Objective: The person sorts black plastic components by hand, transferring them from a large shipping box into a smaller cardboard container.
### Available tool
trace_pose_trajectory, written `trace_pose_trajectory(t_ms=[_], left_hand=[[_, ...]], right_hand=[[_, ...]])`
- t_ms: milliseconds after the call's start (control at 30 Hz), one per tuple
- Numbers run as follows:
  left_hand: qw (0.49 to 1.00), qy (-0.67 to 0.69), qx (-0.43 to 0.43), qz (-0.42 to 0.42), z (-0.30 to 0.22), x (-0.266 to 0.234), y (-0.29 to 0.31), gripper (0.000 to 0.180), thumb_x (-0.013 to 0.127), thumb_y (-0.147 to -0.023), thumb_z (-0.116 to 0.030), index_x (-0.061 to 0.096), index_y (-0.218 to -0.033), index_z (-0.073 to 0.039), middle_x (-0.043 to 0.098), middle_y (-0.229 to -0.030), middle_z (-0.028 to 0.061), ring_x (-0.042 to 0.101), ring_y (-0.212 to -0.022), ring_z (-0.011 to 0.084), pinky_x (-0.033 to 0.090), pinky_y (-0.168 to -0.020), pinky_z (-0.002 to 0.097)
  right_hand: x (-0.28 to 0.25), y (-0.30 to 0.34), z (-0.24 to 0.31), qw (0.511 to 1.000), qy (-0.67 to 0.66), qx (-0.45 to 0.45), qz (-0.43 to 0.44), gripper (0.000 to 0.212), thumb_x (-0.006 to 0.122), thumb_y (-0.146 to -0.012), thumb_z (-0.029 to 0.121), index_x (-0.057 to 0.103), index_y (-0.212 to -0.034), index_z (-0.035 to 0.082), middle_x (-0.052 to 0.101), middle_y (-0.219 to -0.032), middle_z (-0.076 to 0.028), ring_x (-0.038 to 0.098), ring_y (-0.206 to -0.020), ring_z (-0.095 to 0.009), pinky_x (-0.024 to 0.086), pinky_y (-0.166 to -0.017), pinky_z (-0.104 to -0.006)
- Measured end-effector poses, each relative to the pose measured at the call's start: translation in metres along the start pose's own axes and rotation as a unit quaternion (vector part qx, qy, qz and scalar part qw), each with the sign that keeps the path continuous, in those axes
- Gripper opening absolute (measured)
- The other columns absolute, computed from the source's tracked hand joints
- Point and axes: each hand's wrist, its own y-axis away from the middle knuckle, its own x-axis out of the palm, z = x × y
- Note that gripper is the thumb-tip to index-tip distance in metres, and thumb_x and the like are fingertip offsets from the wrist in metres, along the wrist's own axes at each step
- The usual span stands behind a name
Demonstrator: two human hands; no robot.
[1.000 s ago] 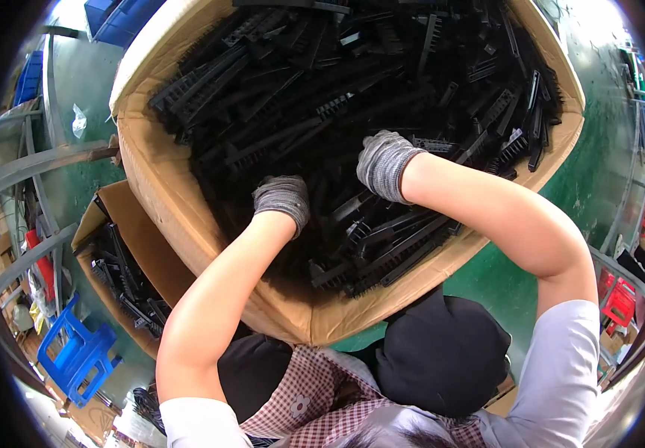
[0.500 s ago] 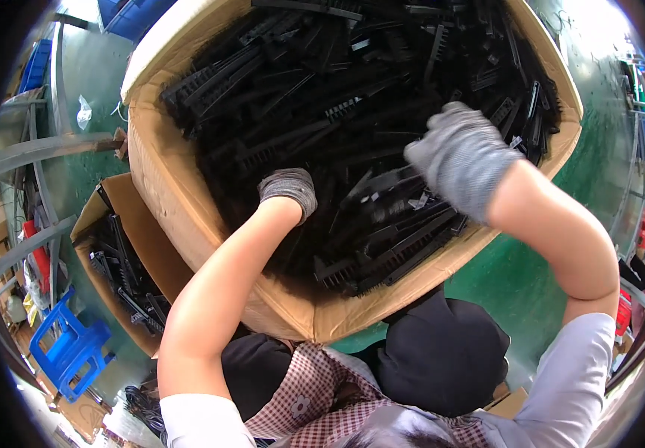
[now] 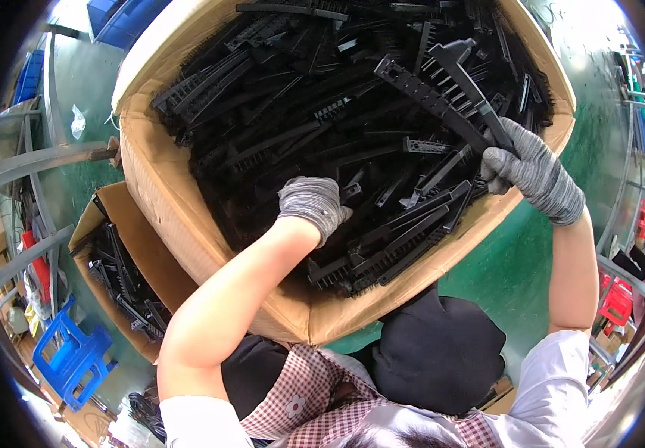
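Note:
A large cardboard box [image 3: 160, 198] in front of me holds a jumbled heap of black plastic strips [image 3: 293, 119], many with comb-like teeth. In its right part, my gloved right hand [image 3: 528, 168] is closed around the ends of black toothed plastic bars [image 3: 442, 101], which rise toward the far left above the heap. Near the box's middle, my left hand [image 3: 313, 205], in a grey striped glove, is curled low over the pile. Its fingers are partly hidden, and what they hold cannot be made out. A small black piece [image 3: 352, 190] lies beside it.
A smaller cardboard box [image 3: 136, 231] with similar black pieces stands left of the big one. Farther left are a blue plastic stool [image 3: 74, 352] and metal rails [image 3: 46, 158]. Blue crates [image 3: 125, 21] sit at the far left, and red plastic stools [image 3: 616, 300] at the right.
My right hand has swung right and turned, and toothed bars now show raised in its grip. My left hand has shifted slightly right within the box.

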Motion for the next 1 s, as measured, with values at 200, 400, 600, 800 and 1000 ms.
trace_pose_trajectory(t_ms=[200, 400, 600, 800, 1000], left_hand=[[0.997, -0.075, 0.019, 0.013, 0.000, 0.000, -0.006, 0.027, 0.060, -0.073, -0.033, 0.068, -0.079, -0.007, 0.065, -0.076, 0.0133, 0.064, -0.076, 0.0308, 0.051, -0.066, 0.0392], [0.972, 0.074, 0.123, -0.186, 0.040, -0.043, 0.039, 0.019, 0.058, -0.076, -0.026, 0.061, -0.076, -0.008, 0.060, -0.068, 0.0159, 0.059, -0.065, 0.0316, 0.046, -0.057, 0.0373], [0.862, 0.156, 0.153, -0.457, 0.110, -0.070, 0.146, 0.016, 0.068, -0.073, -0.010, 0.061, -0.087, -0.005, 0.060, -0.072, 0.0064, 0.059, -0.073, 0.0198, 0.045, -0.071, 0.0272], [0.545, 0.572, 0.152, -0.593, 0.190, -0.044, 0.218, 0.034, 0.056, -0.086, -0.035, 0.056, -0.096, -0.004, 0.052, -0.074, 0.0017, 0.050, -0.073, 0.0103, 0.041, -0.071, 0.0241], [0.321, 0.544, -0.040, -0.774, 0.283, 0.039, 0.304, 0.034, 0.058, -0.084, -0.038, 0.053, -0.094, -0.006, 0.051, -0.078, 0.0021, 0.048, -0.078, 0.0146, 0.040, -0.078, 0.0300]], right_hand=[[0.004, 0.011, 0.008, 0.998, -0.060, 0.004, 0.009, 0.028, 0.058, -0.084, 0.022, 0.049, -0.100, 0.001, 0.056, -0.069, -0.003, 0.054, -0.056, -0.007, 0.046, -0.049, -0.0195], [0.001, 0.019, 0.014, 0.970, -0.239, -0.002, 0.036, 0.039, 0.060, -0.081, 0.031, 0.047, -0.104, 0.003, 0.058, -0.076, -0.003, 0.054, -0.055, -0.005, 0.040, -0.037, -0.0142], [0.030, 0.008, 0.033, 0.937, -0.336, -0.011, 0.097, 0.037, 0.058, -0.083, 0.030, 0.044, -0.108, 0.006, 0.055, -0.075, -0.004, 0.052, -0.051, -0.006, 0.033, -0.032, -0.0137], [0.081, 0.001, 0.068, 0.944, -0.288, 0.021, 0.158, 0.044, 0.060, -0.082, 0.035, 0.045, -0.109, 0.004, 0.049, -0.068, -0.001, 0.042, -0.045, -0.006, 0.027, -0.034, -0.0157], [0.198, -0.010, 0.135, 0.918, -0.126, 0.080, 0.368, 0.037, 0.060, -0.081, 0.032, 0.047, -0.100, 0.003, 0.052, -0.065, -0.003, 0.046, -0.043, -0.010, 0.033, -0.035, -0.0195]])
